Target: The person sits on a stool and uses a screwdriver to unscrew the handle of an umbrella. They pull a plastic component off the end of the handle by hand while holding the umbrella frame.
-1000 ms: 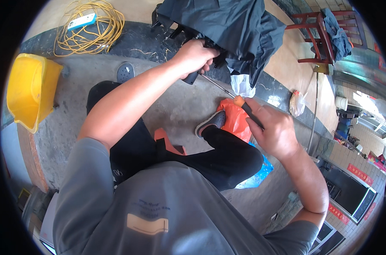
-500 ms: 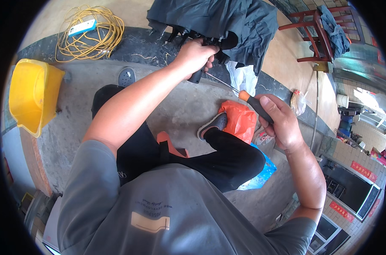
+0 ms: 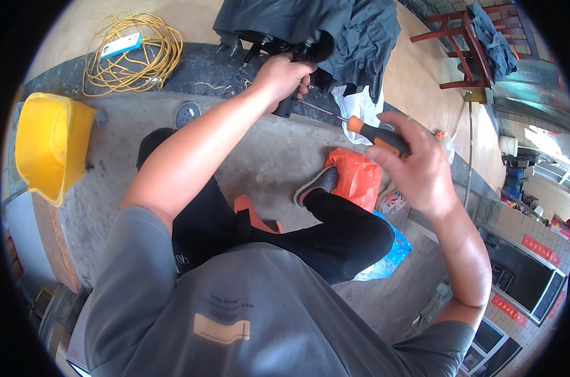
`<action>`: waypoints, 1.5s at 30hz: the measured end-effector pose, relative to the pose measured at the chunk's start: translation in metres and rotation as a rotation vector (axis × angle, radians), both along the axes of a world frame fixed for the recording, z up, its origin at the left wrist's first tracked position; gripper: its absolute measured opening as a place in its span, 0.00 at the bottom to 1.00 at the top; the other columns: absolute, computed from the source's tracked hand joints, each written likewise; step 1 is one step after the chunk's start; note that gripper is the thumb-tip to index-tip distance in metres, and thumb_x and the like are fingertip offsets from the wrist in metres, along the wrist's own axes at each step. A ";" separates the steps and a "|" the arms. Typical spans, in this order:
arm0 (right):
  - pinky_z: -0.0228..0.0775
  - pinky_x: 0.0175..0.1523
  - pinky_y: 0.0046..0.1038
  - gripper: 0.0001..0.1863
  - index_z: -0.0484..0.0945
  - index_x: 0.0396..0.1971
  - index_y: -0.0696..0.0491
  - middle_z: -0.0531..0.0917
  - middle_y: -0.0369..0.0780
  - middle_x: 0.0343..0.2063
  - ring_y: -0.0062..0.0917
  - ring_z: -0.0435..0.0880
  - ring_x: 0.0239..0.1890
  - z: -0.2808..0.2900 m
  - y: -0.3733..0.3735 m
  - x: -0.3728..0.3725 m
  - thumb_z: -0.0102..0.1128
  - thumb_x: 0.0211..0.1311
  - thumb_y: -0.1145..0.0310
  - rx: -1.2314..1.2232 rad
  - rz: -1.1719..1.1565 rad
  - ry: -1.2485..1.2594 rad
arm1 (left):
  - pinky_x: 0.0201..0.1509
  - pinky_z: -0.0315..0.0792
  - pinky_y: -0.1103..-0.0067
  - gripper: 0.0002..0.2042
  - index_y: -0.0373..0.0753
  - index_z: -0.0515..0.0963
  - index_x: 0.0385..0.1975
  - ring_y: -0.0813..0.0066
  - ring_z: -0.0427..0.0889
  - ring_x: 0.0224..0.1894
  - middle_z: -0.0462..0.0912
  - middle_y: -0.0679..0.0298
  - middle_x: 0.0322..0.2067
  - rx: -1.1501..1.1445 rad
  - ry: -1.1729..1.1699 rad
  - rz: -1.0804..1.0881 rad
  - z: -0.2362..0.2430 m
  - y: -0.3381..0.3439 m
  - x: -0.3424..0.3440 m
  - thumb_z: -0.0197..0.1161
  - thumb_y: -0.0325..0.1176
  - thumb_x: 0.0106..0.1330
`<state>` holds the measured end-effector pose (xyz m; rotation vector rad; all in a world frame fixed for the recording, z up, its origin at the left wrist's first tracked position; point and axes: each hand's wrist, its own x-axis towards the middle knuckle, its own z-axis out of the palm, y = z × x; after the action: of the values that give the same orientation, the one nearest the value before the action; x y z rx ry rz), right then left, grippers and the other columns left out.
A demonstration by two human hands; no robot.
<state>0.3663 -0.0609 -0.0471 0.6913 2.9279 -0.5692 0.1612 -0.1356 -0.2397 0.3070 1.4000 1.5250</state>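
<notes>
A dark umbrella (image 3: 285, 20) with its canopy gathered lies at the top. My left hand (image 3: 283, 78) is closed round its black shaft by the handle (image 3: 286, 107). From the right, a screwdriver (image 3: 376, 135) with an orange and black grip points at that handle. Its thin metal shank reaches the handle's side near my left fingers; the exact contact of the tip is too small to see. My right hand (image 3: 420, 166) is loosely about the screwdriver's grip, thumb and fingers spread on either side of it and smeared by motion.
A coiled yellow extension cord (image 3: 134, 56) and a yellow bin (image 3: 49, 141) stand at left. Orange (image 3: 355, 179), white (image 3: 359, 110) and blue (image 3: 395, 251) bags lie round my feet. At upper right is a red wooden chair (image 3: 464, 50) with cloth over it.
My right hand has loosened from a tight grip, its fingers spreading, and the screwdriver's grip has turned and moved slightly up-left. My left hand and the umbrella have shifted slightly.
</notes>
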 end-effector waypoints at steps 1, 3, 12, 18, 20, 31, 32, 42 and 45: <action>0.71 0.32 0.25 0.18 0.79 0.46 0.52 0.77 0.34 0.27 0.17 0.78 0.30 0.002 -0.001 0.000 0.69 0.58 0.61 -0.224 -0.214 -0.031 | 0.26 0.72 0.78 0.08 0.37 0.73 0.31 0.78 0.76 0.24 0.76 0.68 0.23 0.014 -0.004 0.003 0.000 0.001 0.001 0.61 0.34 0.64; 0.68 0.31 0.20 0.20 0.77 0.50 0.57 0.80 0.34 0.27 0.13 0.76 0.27 0.001 0.006 -0.001 0.66 0.64 0.60 -0.556 -0.327 0.030 | 0.26 0.72 0.78 0.08 0.37 0.73 0.31 0.79 0.76 0.24 0.76 0.67 0.24 0.040 -0.015 0.012 -0.002 0.001 0.002 0.61 0.34 0.64; 0.60 0.24 0.20 0.21 0.74 0.57 0.56 0.74 0.31 0.19 0.13 0.68 0.19 0.001 0.010 0.004 0.61 0.65 0.68 -0.834 -0.488 -0.183 | 0.25 0.71 0.78 0.07 0.37 0.73 0.31 0.79 0.75 0.22 0.76 0.67 0.23 0.060 -0.061 -0.015 0.005 -0.002 -0.001 0.60 0.33 0.64; 0.71 0.25 0.27 0.27 0.77 0.55 0.46 0.75 0.36 0.22 0.25 0.77 0.22 0.003 -0.002 0.003 0.62 0.52 0.73 0.291 0.554 -0.073 | 0.24 0.70 0.78 0.10 0.33 0.75 0.30 0.76 0.76 0.21 0.76 0.65 0.21 0.044 -0.077 -0.056 -0.009 -0.004 0.003 0.63 0.34 0.63; 0.72 0.25 0.25 0.29 0.79 0.54 0.45 0.69 0.35 0.19 0.24 0.77 0.22 0.006 0.000 0.004 0.60 0.46 0.73 0.502 0.666 -0.108 | 0.24 0.70 0.78 0.09 0.34 0.75 0.31 0.77 0.76 0.22 0.77 0.65 0.23 0.011 -0.099 -0.035 0.001 -0.005 -0.001 0.62 0.34 0.64; 0.69 0.31 0.24 0.21 0.72 0.58 0.58 0.79 0.37 0.29 0.20 0.75 0.26 0.013 0.003 0.020 0.54 0.69 0.66 -0.856 -0.392 -0.197 | 0.24 0.70 0.78 0.11 0.34 0.76 0.23 0.77 0.76 0.21 0.78 0.64 0.21 0.035 0.097 -0.082 0.010 -0.002 0.016 0.59 0.33 0.65; 0.65 0.28 0.21 0.22 0.71 0.60 0.59 0.77 0.36 0.28 0.17 0.73 0.24 0.006 0.005 0.028 0.54 0.69 0.66 -1.010 -0.482 -0.195 | 0.23 0.72 0.78 0.11 0.32 0.76 0.29 0.77 0.78 0.20 0.78 0.65 0.20 0.102 0.051 -0.060 0.005 0.001 0.014 0.61 0.36 0.66; 0.46 0.16 0.13 0.22 0.70 0.59 0.59 0.74 0.37 0.24 0.12 0.60 0.14 -0.014 -0.008 0.025 0.52 0.70 0.62 -1.380 -0.804 -0.105 | 0.24 0.74 0.78 0.11 0.30 0.77 0.27 0.75 0.81 0.22 0.81 0.61 0.22 0.100 0.039 -0.012 -0.006 -0.001 0.008 0.57 0.32 0.67; 0.47 0.16 0.14 0.19 0.74 0.51 0.58 0.75 0.38 0.24 0.13 0.60 0.12 -0.020 -0.021 0.025 0.52 0.70 0.59 -1.338 -0.842 -0.113 | 0.24 0.74 0.78 0.12 0.29 0.78 0.27 0.75 0.82 0.22 0.81 0.60 0.22 0.043 0.119 -0.025 -0.001 -0.004 0.014 0.56 0.32 0.67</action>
<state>0.3908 -0.0815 -0.0673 1.4578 1.3617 -2.0445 0.1750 -0.1395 -0.2410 0.4468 1.4521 1.5387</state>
